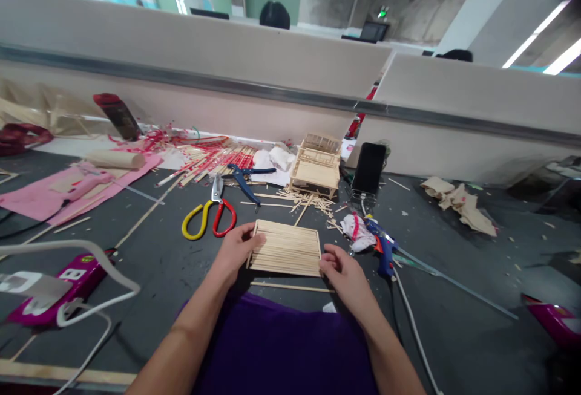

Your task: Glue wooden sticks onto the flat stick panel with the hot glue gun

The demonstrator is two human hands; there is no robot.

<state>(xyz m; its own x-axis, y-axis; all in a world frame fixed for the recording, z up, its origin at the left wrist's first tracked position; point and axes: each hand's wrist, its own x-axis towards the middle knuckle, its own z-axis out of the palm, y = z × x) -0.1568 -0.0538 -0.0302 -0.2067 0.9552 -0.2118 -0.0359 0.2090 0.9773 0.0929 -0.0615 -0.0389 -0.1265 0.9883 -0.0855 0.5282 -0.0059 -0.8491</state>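
A flat panel of thin wooden sticks (pixel 285 247) laid side by side is held between my two hands, tilted a little above the dark table. My left hand (pixel 236 248) grips its left edge, thumb on top. At the right edge, the fingers and thumb of my right hand (pixel 339 267) close on the lower corner. One loose wooden stick (pixel 293 287) lies just below the panel. Beyond it stands a small wooden stick model (pixel 316 168), with short stick offcuts (pixel 313 202) scattered in front.
Scissors with yellow and red handles (pixel 211 210) and blue pliers (pixel 245 180) lie left of the offcuts. To the right are a blue glue gun (pixel 385 253) and a propped phone (pixel 369 168). Purple power strip (pixel 68 289) with white cables sits left; pink glue gun (pixel 88 186) lies behind it.
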